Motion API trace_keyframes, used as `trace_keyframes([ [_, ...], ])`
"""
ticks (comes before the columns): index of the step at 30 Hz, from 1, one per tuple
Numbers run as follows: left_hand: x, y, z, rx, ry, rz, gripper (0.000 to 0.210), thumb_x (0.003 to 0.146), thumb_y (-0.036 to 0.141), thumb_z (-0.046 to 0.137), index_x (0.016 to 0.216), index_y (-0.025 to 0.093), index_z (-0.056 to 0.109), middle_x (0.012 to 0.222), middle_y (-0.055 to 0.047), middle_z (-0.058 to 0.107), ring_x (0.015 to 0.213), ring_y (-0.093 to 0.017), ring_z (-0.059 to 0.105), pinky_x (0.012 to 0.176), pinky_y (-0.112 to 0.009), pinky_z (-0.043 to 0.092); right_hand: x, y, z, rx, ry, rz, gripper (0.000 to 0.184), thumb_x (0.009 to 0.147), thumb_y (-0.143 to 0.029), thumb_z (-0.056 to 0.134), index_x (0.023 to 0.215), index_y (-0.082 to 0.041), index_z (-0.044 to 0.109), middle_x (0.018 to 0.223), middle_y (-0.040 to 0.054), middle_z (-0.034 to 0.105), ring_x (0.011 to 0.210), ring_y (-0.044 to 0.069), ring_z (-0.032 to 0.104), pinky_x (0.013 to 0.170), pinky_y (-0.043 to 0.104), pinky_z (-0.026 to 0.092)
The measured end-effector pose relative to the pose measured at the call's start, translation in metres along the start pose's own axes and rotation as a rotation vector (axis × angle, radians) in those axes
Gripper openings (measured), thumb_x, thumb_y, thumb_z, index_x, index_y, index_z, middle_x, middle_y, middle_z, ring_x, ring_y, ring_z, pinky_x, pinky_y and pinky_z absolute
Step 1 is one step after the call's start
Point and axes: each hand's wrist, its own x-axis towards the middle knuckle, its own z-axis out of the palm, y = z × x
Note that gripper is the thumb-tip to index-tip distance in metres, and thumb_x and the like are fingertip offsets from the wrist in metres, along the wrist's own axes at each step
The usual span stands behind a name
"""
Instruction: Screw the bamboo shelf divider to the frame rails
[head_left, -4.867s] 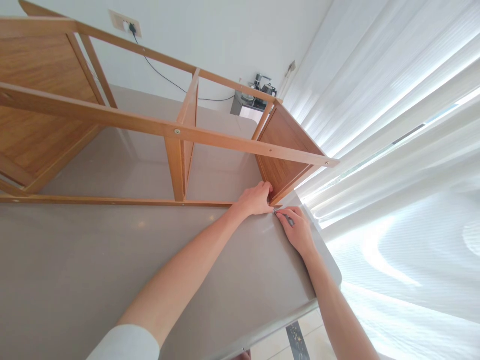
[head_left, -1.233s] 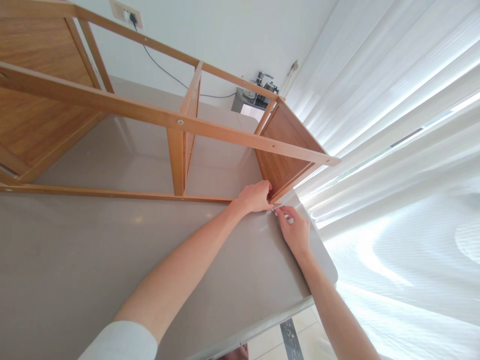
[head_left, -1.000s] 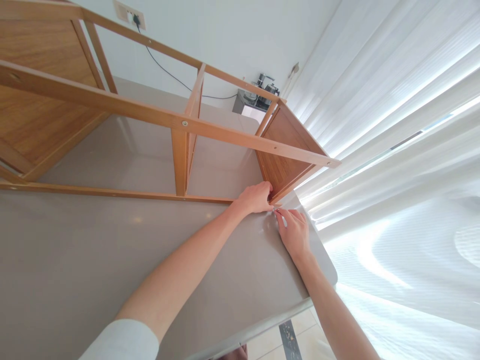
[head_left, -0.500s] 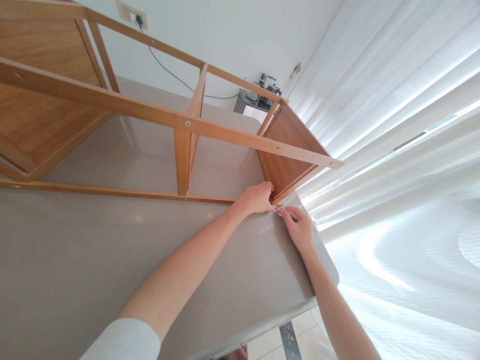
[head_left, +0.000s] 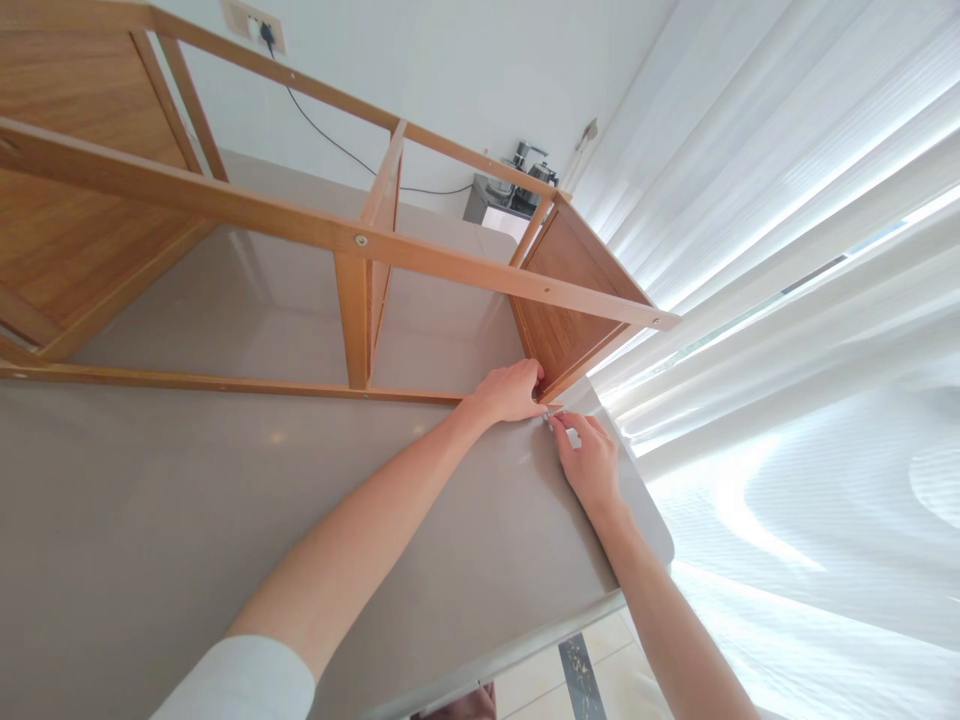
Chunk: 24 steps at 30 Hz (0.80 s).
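Note:
A wooden shelf frame (head_left: 450,255) lies on its side on the grey table (head_left: 247,480). My left hand (head_left: 510,391) is closed around the right end of its lower rail (head_left: 292,384), near the corner where the end panel (head_left: 566,285) meets it. Close beside it, my right hand (head_left: 589,450) pinches a small silvery metal piece (head_left: 548,417) between thumb and forefinger. That piece touches or nearly touches the rail's end; its exact kind is too small to make out.
A middle shelf (head_left: 382,220) divides the frame, with a larger panel (head_left: 90,170) at the left. Behind stand kettles (head_left: 529,175) on a dark cabinet, wired to a wall socket (head_left: 255,25). White curtains (head_left: 787,380) hang past the table's right edge.
My right hand has shifted slightly, its fingers turned a little around the small metal piece. My left hand keeps its grip at the corner. The whole view has moved slightly.

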Motion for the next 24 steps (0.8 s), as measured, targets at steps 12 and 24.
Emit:
trace_keyframes([
  [12,0.003,-0.003,0.004,-0.021,0.002,0.008,0.046,0.077,0.045,0.069,0.114,0.024,0.051,0.124,-0.005,0.065,0.104,-0.025,0.067,0.082,-0.035,0.052,-0.001,-0.002,0.0,-0.087,-0.034,-0.109,0.027,0.1,-0.035,0.048,0.098,-0.022,0.071,0.086,0.0065,0.072,0.086,0.021,0.063,0.083,0.036,0.041],
  [24,0.002,-0.005,0.005,-0.018,0.006,0.026,0.047,0.078,0.046,0.068,0.116,0.024,0.051,0.127,-0.006,0.064,0.106,-0.026,0.066,0.085,-0.036,0.052,0.009,-0.003,-0.009,0.196,-0.088,0.288,0.042,0.09,-0.06,0.054,0.092,-0.022,0.07,0.086,0.0049,0.075,0.076,0.02,0.069,0.07,0.031,0.05],
])
